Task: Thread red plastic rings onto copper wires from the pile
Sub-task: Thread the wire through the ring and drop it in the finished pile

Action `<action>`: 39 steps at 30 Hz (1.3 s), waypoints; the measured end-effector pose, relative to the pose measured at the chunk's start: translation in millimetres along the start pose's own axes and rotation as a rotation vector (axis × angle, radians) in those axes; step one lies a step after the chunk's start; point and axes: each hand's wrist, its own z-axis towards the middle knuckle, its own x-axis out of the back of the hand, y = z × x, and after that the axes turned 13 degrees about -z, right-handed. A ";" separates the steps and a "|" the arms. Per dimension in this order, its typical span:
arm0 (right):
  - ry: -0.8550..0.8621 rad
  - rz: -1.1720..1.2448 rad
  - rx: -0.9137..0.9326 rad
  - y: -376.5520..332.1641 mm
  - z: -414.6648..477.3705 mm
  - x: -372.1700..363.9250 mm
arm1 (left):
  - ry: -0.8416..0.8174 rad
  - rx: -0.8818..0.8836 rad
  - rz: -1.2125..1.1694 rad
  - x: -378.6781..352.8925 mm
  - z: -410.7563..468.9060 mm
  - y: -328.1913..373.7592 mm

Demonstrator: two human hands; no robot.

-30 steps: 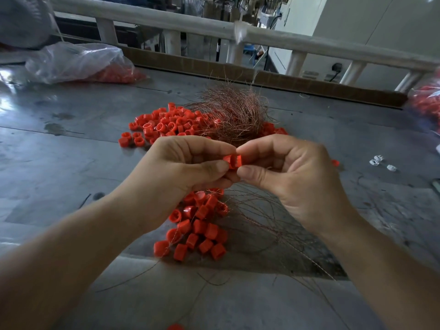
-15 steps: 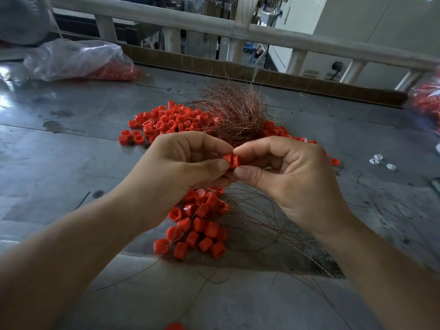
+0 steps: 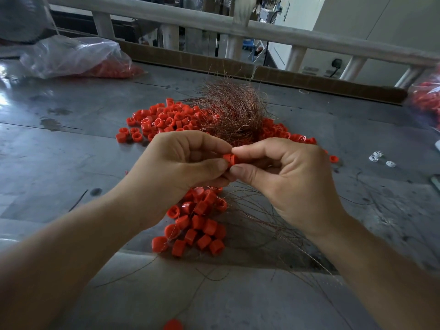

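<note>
Both my grips pinch one small red plastic ring point(image 3: 230, 160): left hand point(image 3: 181, 167) at its 9 o'clock, right hand point(image 3: 292, 177) at 3, equally near. Its axis seems 9-to-3. The tangled copper wire pile point(image 3: 235, 113) lies at 12.

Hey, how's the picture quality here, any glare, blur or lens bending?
Head view: glare whitens the table at its far left; the railing bows from the wide-angle lens; the red-filled bag at the right edge is smeared; the left hand, right hand and the red ring they pinch are sharp.
</note>
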 end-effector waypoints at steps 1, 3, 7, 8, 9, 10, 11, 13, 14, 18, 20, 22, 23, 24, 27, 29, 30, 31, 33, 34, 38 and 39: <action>0.007 -0.017 0.004 0.4 0.0 -0.3 | 0.000 -0.010 0.016 -0.5 -0.6 -0.2; 0.016 -0.035 0.010 0.7 -0.1 -0.5 | 0.000 -0.026 0.044 -1.3 -1.3 -0.5; 0.022 -0.058 0.026 2.2 0.0 -0.7 | -0.002 -0.052 0.092 -1.8 -1.1 -0.8; 0.023 -0.067 0.035 2.7 0.1 -0.6 | -0.001 -0.056 0.093 -1.9 -1.3 -1.4; 0.021 -0.075 0.044 2.9 0.1 -0.4 | 0.001 -0.059 0.098 -2.1 -1.5 -1.9; 0.018 -0.079 0.050 2.7 -0.1 0.0 | 0.002 -0.063 0.108 -2.1 -1.7 -2.6; 0.014 -0.077 0.049 2.8 0.0 0.0 | 0.001 -0.064 0.122 -1.9 -1.9 -2.9; 0.007 -0.061 0.039 2.5 -0.1 0.3 | -0.009 -0.049 0.112 -1.0 -2.2 -3.0; 0.008 -0.060 0.045 2.2 -0.2 0.7 | -0.017 -0.026 0.081 -0.2 -2.0 -3.0; 0.027 -0.058 0.071 1.3 -2.0 0.1 | -0.042 0.084 -0.054 1.4 -2.5 -2.1; 0.022 -0.038 0.065 0.6 -2.8 0.2 | -0.051 0.089 -0.065 1.1 -2.6 -1.7; 0.004 -0.019 0.042 0.8 -2.1 0.7 | -0.067 0.094 -0.066 1.1 -2.3 -0.9; -0.011 0.001 0.025 1.2 -1.2 1.3 | -0.076 0.101 -0.070 1.3 -2.1 -0.4; -0.032 0.038 0.003 1.7 -0.2 2.2 | -0.088 0.109 -0.073 2.1 -1.9 0.0; -0.111 0.145 -0.033 3.9 2.2 5.3 | -0.132 0.136 -0.082 3.9 -1.1 1.6; -0.197 0.133 -0.002 4.6 2.4 6.9 | -0.145 0.157 -0.093 5.5 -1.1 1.3; -0.243 0.104 0.025 4.4 2.4 7.6 | -0.151 0.168 -0.093 6.9 -1.0 0.8; -0.281 0.067 0.052 4.6 2.5 7.6 | -0.160 0.181 -0.094 7.7 -1.1 0.5; -0.344 0.012 0.080 3.9 3.4 7.9 | -0.187 0.206 -0.101 10.2 -0.7 0.4; -0.364 -0.007 0.085 3.8 3.7 8.3 | -0.210 0.212 -0.108 11.3 -0.7 0.5; -0.303 -0.096 0.133 1.6 2.7 11.0 | -0.291 0.115 -0.036 6.2 -4.7 1.5; -0.289 -0.116 0.143 1.3 2.3 10.9 | -0.280 0.072 0.033 3.8 -6.0 1.0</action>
